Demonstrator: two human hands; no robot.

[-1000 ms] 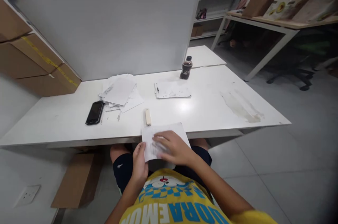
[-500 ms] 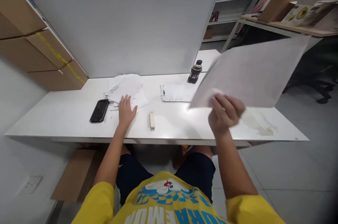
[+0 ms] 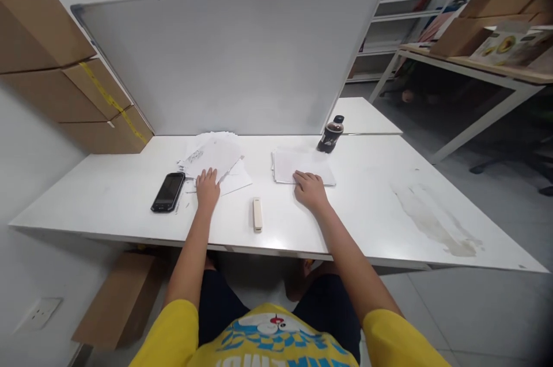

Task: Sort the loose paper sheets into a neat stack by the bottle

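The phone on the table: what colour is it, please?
The phone is black; head view.

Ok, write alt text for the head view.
A seated person rests the left hand on a loose pile of papers and the right hand on a neater stack; a phone and bottle sit on the white table.

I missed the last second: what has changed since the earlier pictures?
The right hand lifted the sheet and laid it on the right stack. The left hand let go and moved to the left pile. Phone, bottle and white stick stayed.
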